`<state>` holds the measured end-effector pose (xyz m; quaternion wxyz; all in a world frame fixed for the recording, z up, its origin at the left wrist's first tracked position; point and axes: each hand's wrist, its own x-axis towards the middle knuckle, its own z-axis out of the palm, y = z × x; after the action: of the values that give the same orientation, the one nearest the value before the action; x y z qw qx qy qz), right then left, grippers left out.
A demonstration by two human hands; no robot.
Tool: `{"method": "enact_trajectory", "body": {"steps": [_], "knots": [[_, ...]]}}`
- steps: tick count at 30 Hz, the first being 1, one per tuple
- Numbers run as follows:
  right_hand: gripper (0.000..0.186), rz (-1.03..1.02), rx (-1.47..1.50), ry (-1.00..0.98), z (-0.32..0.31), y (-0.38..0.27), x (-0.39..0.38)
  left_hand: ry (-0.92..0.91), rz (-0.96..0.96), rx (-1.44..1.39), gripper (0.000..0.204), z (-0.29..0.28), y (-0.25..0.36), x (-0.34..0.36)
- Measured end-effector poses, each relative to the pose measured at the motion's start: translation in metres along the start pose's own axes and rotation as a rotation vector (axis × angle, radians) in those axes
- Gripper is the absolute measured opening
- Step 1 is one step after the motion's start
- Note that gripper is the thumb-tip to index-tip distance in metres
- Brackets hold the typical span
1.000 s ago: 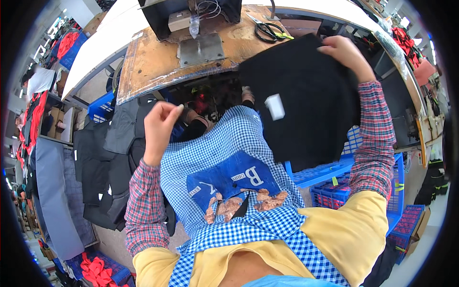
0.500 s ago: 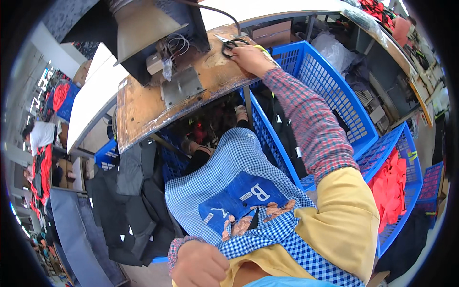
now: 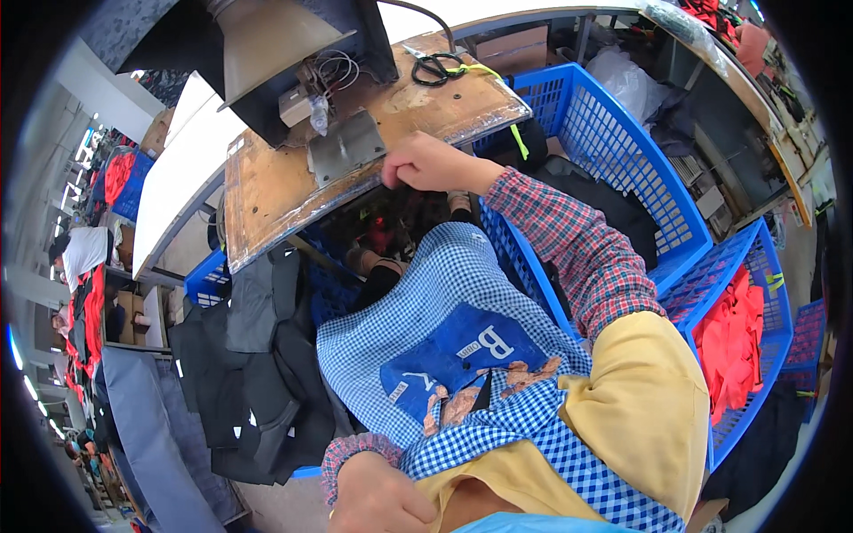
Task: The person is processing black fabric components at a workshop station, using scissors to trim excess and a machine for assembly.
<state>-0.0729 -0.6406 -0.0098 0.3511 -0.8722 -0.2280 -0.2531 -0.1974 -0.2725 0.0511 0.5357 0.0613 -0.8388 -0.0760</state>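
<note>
My right hand (image 3: pixel 415 162) is at the front edge of the wooden worktop (image 3: pixel 267 213), fingers curled, just below a grey metal plate (image 3: pixel 342 147) under a dark machine (image 3: pixel 275 62). Whether it holds anything is hidden. Black-handled scissors (image 3: pixel 437 68) and a yellow-green strip (image 3: pixel 518 135) are on the worktop's right side. My left hand (image 3: pixel 378 493) is curled against my chest at the bottom; its fingertips are hidden. A checked apron (image 3: pixel 418 293) covers my lap.
Blue baskets (image 3: pixel 675 213) stand at the right, holding dark fabric (image 3: pixel 617 209) and red fabric (image 3: pixel 729 338). Dark garment pieces (image 3: pixel 240 400) are heaped at my left. A co-worker in white (image 3: pixel 84 249) is far left, another in pink (image 3: pixel 755 44) far right. A white table (image 3: pixel 182 160) adjoins the worktop.
The black cloth has left my right hand, which went to the scissors, then moved down-left to the worktop's edge. My left hand dropped to my chest. The view has shifted.
</note>
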Motion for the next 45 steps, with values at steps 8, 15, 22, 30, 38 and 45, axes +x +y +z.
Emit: {"method": "enact_trajectory", "body": {"steps": [8, 15, 22, 30, 38, 45], "knots": [[0.015, 0.302, 0.222, 0.219, 0.025, -0.024, -0.028, 0.079, -0.163, -0.303, 0.024, -0.018, -0.021, 0.041], [0.020, 0.497, 0.097, 0.208, 0.099, -0.009, -0.106, 1.068, -1.486, 0.692, 0.037, -0.020, 0.008, -0.071], [0.024, 0.669, -0.011, 0.060, 0.123, -0.015, -0.138, 1.426, -1.622, 1.273, 0.017, 0.021, 0.084, -0.260], [0.023, 0.718, 0.024, 0.091, 0.121, -0.007, -0.138, 1.403, -2.617, 1.905, 0.086, 0.009, 0.124, -0.341], [0.021, 0.697, 0.031, 0.082, 0.123, -0.006, -0.138, 1.749, -2.051, 2.157, 0.077, 0.004, 0.165, -0.379], [0.021, 0.716, 0.042, 0.089, 0.119, -0.002, -0.144, 1.424, -1.678, 2.243, 0.052, -0.014, 0.264, -0.317]]}}
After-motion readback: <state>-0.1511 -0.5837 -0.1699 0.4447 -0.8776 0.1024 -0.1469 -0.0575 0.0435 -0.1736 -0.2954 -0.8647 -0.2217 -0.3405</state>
